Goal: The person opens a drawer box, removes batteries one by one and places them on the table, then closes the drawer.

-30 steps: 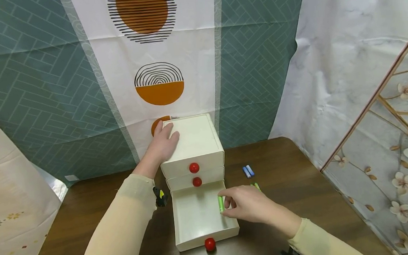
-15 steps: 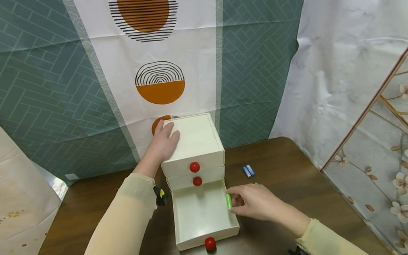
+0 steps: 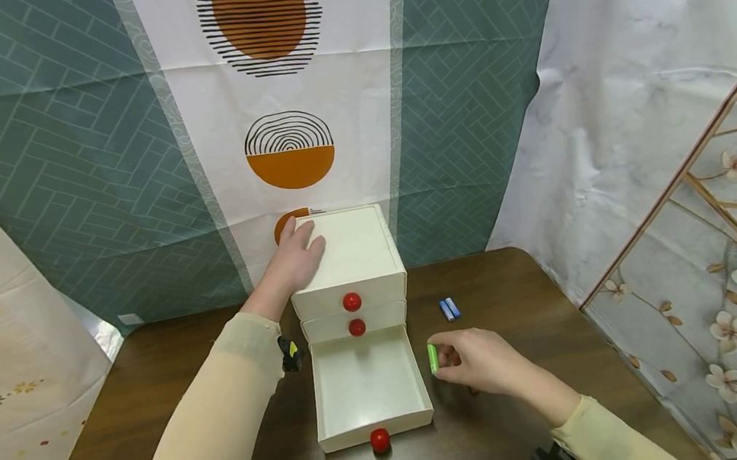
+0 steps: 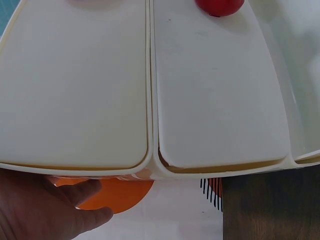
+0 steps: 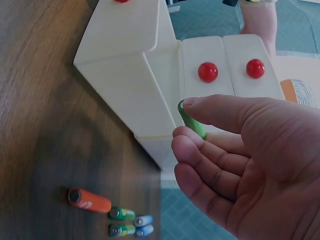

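My right hand (image 3: 481, 357) pinches a green battery (image 3: 433, 359) between thumb and fingers, just right of the pulled-out bottom drawer (image 3: 362, 384). In the right wrist view the green battery (image 5: 192, 120) stands out past the thumb tip, overlapping the white drawer unit (image 5: 117, 37). Spread over the top left edge of the drawer unit (image 3: 353, 249) lies my left hand (image 3: 295, 262). The left wrist view has the left hand (image 4: 45, 210) along the unit's side, partly cut off. Red knobs mark the drawers, and the two upper drawers are closed.
Two blue batteries (image 3: 449, 309) lie on the brown table (image 3: 499, 299), right of the unit. In the right wrist view an orange battery (image 5: 89, 200) lies near two green batteries (image 5: 121, 213) and the blue batteries (image 5: 143, 220). A patterned cloth (image 3: 466, 141) hangs behind.
My right hand has moved right with the green battery, from over the bottom drawer to outside its right wall. The left hand has stayed on the drawer unit.
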The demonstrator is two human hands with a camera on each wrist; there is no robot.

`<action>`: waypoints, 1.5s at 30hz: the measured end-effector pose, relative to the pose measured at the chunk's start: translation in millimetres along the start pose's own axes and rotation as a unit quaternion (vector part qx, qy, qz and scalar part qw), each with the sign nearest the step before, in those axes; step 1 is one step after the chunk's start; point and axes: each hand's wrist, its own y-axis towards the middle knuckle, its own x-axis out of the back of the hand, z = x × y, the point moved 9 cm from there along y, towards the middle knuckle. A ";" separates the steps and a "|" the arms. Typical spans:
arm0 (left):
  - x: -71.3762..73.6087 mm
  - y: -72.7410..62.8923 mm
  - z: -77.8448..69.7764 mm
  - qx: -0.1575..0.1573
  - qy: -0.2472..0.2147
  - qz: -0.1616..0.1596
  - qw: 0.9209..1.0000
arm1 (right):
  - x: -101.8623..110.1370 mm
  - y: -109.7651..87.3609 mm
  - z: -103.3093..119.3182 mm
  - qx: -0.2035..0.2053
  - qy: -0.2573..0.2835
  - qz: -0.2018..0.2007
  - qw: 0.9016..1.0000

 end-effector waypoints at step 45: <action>0.0 1.4 0.8 -0.001 0.001 0.001 1.000 | 3.3 -35.7 -69.3 -0.071 -0.038 0.027 0.996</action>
